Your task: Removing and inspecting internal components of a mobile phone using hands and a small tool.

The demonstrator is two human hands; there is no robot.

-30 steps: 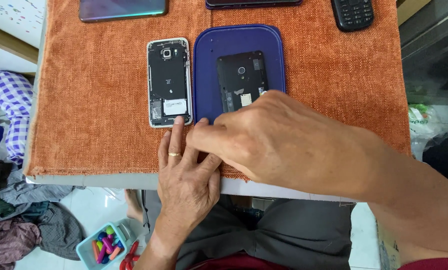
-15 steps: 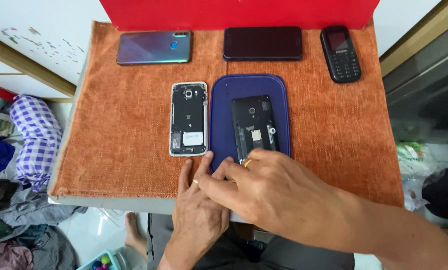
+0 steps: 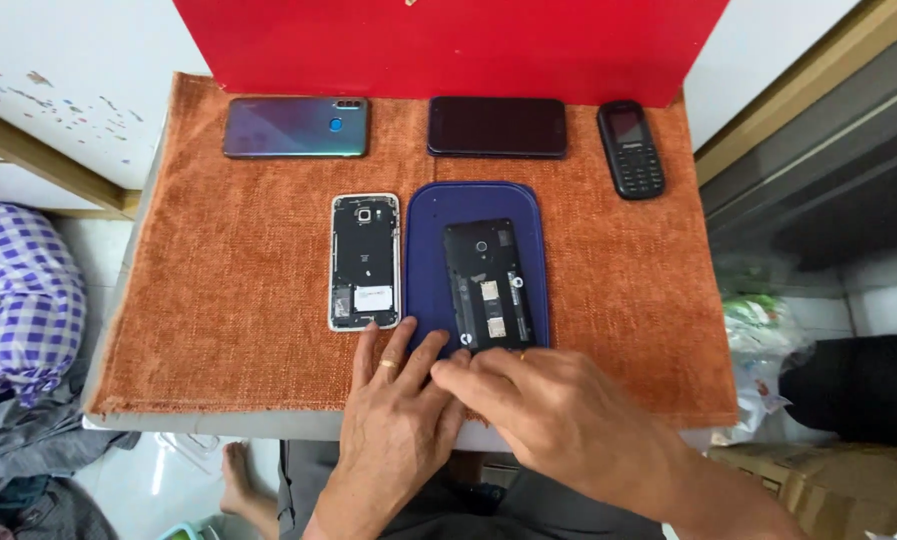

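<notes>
My left hand (image 3: 393,415) lies flat on the orange cloth (image 3: 218,290) with a ring on one finger; its fingertips touch the near end of the blue tray (image 3: 423,260) and of an opened phone with a white frame (image 3: 364,262). My right hand (image 3: 558,415) lies partly over the left, fingers spread, its fingertips at the near edge of a black phone with its back cover off (image 3: 486,285), which lies on the tray. Neither hand holds anything.
At the far side of the cloth lie a blue-green smartphone (image 3: 295,127), a dark smartphone (image 3: 497,127) and a small black keypad phone (image 3: 629,149). A red board (image 3: 448,45) stands behind them. Checked fabric (image 3: 23,295) and clothes lie on the floor at the left.
The view has tilted up, bringing the red board and the far phones into sight. Both hands have slid back toward the near edge of the cloth and flattened out.
</notes>
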